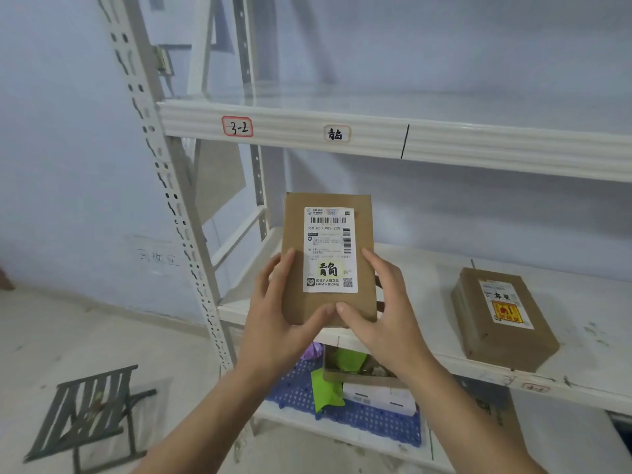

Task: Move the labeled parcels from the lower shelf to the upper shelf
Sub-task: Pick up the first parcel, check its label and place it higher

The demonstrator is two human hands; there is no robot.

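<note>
Plain brown cardboard parcel [328,258] with a white barcode-striped label [330,249]; right of it, a brown box [502,323] bearing yellow-red stickers; below the parcel, a blue perforated mat [362,419]

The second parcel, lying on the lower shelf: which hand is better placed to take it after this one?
Probably the right hand. The second parcel lies off to its side, while the left hand sits across the held parcel. Both hands are occupied now.

Cool, flat, bluish light fills the room with barely a shadow, the shelf beam [376,135] and upright [164,186] bow from wide-angle distortion, and everything looks soft, especially toward the edges.
</note>
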